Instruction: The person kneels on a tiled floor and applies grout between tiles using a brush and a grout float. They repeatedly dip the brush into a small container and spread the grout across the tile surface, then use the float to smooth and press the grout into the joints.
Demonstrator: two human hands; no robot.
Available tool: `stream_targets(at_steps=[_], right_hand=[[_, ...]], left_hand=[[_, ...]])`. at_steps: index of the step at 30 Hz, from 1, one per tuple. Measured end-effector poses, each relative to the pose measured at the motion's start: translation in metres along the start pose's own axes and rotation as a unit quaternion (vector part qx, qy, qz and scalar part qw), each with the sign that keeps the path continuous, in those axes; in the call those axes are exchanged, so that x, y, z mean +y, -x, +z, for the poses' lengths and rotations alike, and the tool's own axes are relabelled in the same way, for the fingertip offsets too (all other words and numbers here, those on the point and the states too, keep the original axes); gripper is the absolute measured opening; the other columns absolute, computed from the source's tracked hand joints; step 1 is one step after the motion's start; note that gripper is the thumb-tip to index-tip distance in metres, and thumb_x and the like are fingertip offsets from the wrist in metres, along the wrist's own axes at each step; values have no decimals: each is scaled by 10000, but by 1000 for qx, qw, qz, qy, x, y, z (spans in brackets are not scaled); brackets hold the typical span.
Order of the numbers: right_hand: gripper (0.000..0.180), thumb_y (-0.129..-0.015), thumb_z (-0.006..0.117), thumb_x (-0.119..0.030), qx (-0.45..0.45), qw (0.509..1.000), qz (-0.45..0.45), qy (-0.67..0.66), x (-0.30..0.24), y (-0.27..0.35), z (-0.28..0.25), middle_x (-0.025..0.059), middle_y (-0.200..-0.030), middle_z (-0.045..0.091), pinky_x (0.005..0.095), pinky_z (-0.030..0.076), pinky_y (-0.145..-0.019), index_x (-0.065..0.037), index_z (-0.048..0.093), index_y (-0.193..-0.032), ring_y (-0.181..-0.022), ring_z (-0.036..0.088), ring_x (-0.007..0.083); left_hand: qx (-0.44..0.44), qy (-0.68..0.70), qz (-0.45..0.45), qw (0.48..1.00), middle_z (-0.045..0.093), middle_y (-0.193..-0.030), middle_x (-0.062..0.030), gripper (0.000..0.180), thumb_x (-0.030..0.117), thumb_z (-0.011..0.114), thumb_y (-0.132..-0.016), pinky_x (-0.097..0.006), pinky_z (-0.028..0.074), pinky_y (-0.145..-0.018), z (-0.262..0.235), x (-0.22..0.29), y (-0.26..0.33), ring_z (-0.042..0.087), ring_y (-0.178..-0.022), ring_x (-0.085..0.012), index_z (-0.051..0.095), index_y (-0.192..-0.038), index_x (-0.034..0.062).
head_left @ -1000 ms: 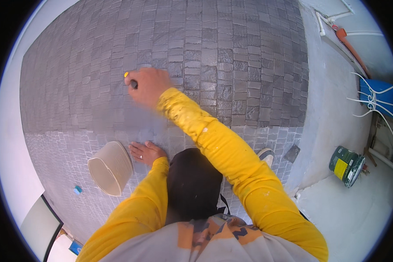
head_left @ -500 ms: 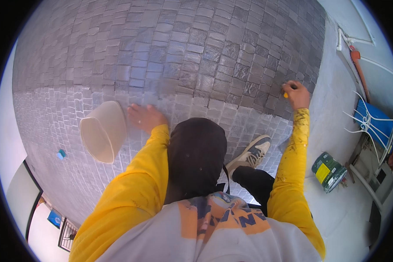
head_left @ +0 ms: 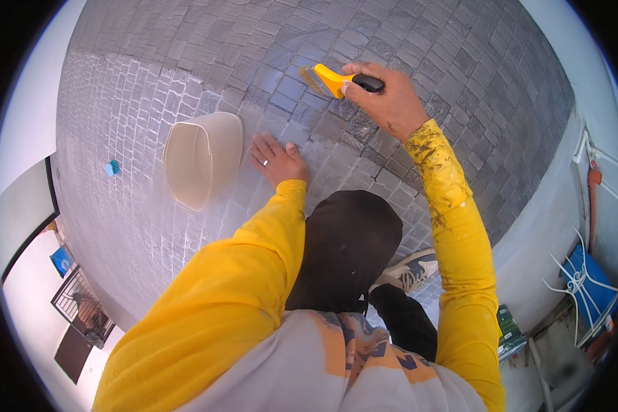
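My right hand (head_left: pixel 384 103) is shut on a yellow squeegee (head_left: pixel 336 79) with a black grip, its blade pressed on the grey paving stones (head_left: pixel 185 41). My left hand (head_left: pixel 276 159) lies flat with fingers spread on the pale, dusty stones, a ring on one finger. A cream bucket (head_left: pixel 200 156) stands just left of that hand. Both arms wear yellow sleeves, the right one spattered with dirt. My knee in black cloth and a grey shoe (head_left: pixel 406 270) are below the hands.
A small blue brush (head_left: pixel 112 167) lies on the stones left of the bucket. A white kerb (head_left: pixel 542 226) bounds the paving at right, with a green can (head_left: pixel 509 329) and blue item (head_left: pixel 590 281) beyond. A white wall runs along the left.
My right hand with the squeegee has swung from the far right back to the middle, above my left hand. The view has turned; the bucket now sits nearer the centre.
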State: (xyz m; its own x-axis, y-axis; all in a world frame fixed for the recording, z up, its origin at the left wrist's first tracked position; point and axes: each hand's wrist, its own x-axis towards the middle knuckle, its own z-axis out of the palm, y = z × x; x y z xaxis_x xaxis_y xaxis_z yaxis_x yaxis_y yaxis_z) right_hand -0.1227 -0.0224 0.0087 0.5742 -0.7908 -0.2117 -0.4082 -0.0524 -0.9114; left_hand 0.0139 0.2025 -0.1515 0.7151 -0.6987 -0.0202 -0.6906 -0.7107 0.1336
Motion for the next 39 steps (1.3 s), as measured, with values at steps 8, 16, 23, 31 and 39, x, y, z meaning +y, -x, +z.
stream_targets(at_steps=[8,16,23,31,39], right_hand=[[199,-870,645,-143,187,966,103,-147,12,34,51,6,-696,591,214,431,-507,-34,678,-1034,-541,532,56],[158,-877,624,-108,252,944,75,-201,9,52,89,25,-697,586,220,424,-476,-43,633,-1021,-521,526,66],[189,-868,629,-116,237,944,115,-197,-8,64,95,42,-781,609,242,456,-530,-26,625,-1034,-576,539,76],[201,-869,626,-129,224,949,73,-209,-22,91,100,37,-721,595,230,432,-473,-29,617,-1042,-523,536,79],[236,-863,638,-149,263,948,27,-175,-21,56,108,35,-704,589,244,451,-472,-23,613,-1060,-526,559,101]], left_hand=[[-23,28,-14,999,187,-1576,-252,660,370,351,-976,-570,38,-1177,-2,-3,-3,134,-1458,-440,258,-1495,-29],[-21,50,-20,998,177,-1590,-243,658,373,348,-985,-580,58,-1172,-1,-7,-1,135,-1464,-443,252,-1507,-15],[16,60,-12,998,221,-1572,-238,642,344,397,-963,-597,108,-1162,4,-12,1,191,-1441,-448,305,-1478,-27],[80,290,24,953,310,-1525,-228,617,209,490,-892,-565,154,-1176,10,-46,12,243,-1434,-406,351,-1452,-10],[53,222,112,967,347,-1510,-197,599,292,521,-902,-574,160,-1172,-10,-82,35,273,-1421,-400,402,-1446,71]])
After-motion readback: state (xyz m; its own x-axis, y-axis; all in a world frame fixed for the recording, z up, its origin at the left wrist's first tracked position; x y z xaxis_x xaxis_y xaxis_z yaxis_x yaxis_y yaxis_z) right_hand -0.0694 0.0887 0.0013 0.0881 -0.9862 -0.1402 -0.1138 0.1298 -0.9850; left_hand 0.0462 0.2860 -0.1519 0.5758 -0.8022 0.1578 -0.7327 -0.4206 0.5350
